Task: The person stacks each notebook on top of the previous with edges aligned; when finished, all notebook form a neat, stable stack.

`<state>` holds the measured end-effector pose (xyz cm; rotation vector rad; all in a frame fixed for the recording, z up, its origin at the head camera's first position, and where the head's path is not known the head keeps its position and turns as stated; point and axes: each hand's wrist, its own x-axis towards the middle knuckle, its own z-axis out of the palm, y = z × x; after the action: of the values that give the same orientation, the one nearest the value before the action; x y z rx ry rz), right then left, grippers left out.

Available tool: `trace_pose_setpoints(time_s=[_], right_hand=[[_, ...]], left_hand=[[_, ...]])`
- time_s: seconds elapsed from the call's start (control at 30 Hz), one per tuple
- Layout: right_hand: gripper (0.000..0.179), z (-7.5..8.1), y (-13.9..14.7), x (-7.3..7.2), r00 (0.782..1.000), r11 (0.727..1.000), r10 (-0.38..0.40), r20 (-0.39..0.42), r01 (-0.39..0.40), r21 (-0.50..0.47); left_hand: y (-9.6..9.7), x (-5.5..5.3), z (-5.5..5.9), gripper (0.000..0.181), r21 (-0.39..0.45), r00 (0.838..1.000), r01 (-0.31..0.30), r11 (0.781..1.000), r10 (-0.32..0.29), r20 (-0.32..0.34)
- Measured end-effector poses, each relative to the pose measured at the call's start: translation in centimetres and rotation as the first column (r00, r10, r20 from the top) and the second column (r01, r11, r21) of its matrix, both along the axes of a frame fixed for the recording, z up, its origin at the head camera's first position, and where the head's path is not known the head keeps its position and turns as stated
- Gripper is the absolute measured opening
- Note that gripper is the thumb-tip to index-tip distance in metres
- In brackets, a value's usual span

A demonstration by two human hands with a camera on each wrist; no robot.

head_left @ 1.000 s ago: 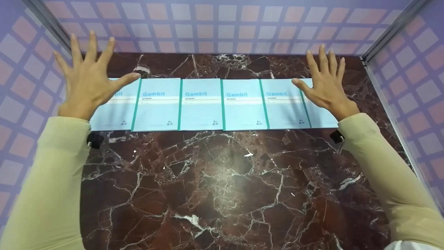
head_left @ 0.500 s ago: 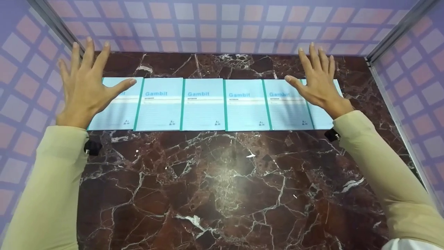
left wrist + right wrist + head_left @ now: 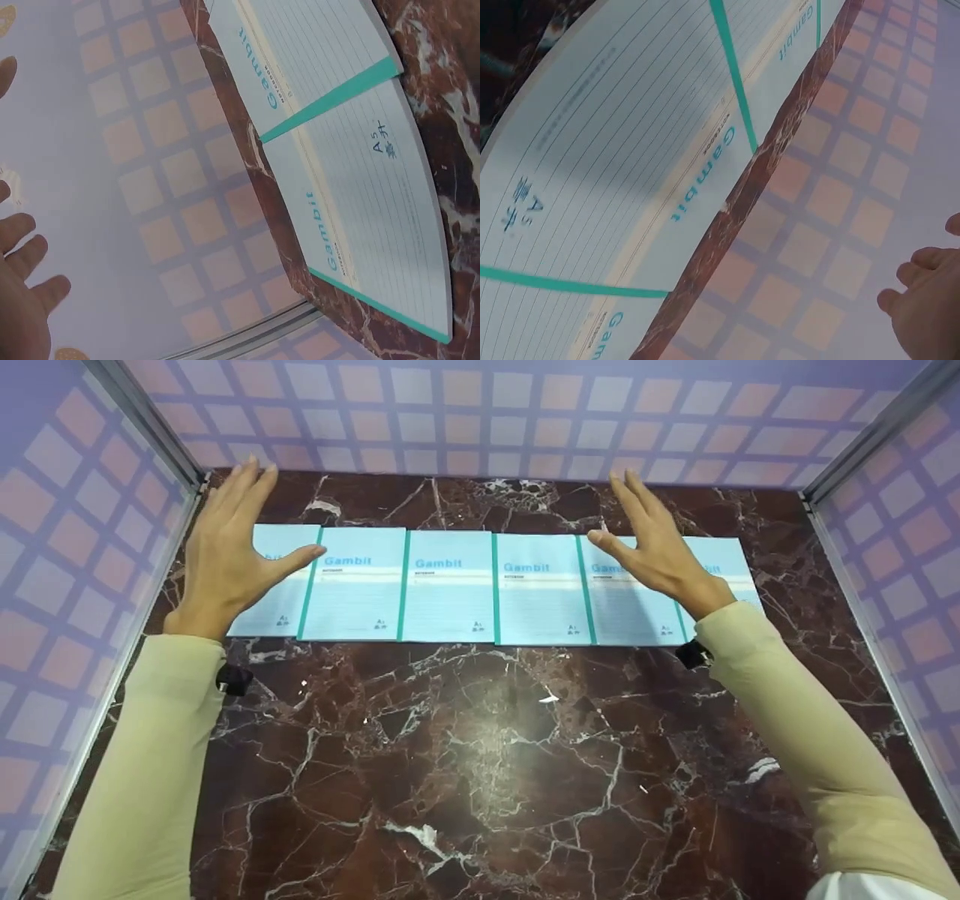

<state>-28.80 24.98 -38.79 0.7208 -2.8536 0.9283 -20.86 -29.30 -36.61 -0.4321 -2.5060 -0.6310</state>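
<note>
Several pale blue Gambit notebooks [image 3: 451, 600] lie side by side in a row, each with a green spine strip on its left edge. Over the leftmost notebook [image 3: 274, 604] hovers my left hand [image 3: 229, 551], fingers straight and thumb spread to the right. My right hand [image 3: 660, 551] is raised above the right end of the row, with its thumb pointing left and partly hiding the cover of one notebook [image 3: 634, 619]. Both wrist views show the hands apart from the notebooks. Neither hand holds anything.
A dark red marbled table [image 3: 480, 780] bears the row. Purple checked panels [image 3: 480, 420] close off the back and both sides, with metal posts [image 3: 161, 427] at the corners. A black wrist camera [image 3: 234, 680] sits at the left cuff.
Both hands have moved inward, the left to the right and the right to the left. Their fingers have drawn closer together. The notebooks stay in their row while the view shifts slightly.
</note>
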Motion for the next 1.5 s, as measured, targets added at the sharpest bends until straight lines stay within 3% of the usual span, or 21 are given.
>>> trace_pose_setpoints(time_s=[0.2, 0.57, 1.0, 1.17, 1.5], right_hand=[[0.086, -0.6, -1.5, 0.3, 0.997, 0.998, 0.049, 0.054, -0.047, -0.031], [0.075, -1.1, -5.2, 1.0, 0.991, 0.987, 0.134, 0.004, -0.133, -0.087], [0.059, -3.6, -8.3, 1.8, 0.969, 0.962, 0.231, -0.086, -0.240, -0.128], [0.055, -4.7, -9.1, 2.2, 0.967, 0.958, 0.248, -0.057, -0.254, -0.130], [0.054, -5.9, -10.4, 2.6, 0.958, 0.951, 0.288, -0.003, -0.286, -0.119]], left_hand=[[0.8, -0.4, -0.5, 0.097, 0.071, 1.000, 0.030, 0.997, -0.030, 0.003], [2.4, -1.0, -1.6, 0.095, 0.119, 0.995, 0.094, 0.988, -0.091, -0.027], [5.1, -0.9, -3.8, 0.086, 0.145, 0.985, 0.159, 0.977, -0.167, 0.048], [6.0, -1.0, -5.1, 0.084, 0.135, 0.977, 0.194, 0.972, -0.204, 0.068], [7.8, -0.7, -6.8, 0.078, 0.131, 0.951, 0.225, 0.966, -0.247, 0.188]])
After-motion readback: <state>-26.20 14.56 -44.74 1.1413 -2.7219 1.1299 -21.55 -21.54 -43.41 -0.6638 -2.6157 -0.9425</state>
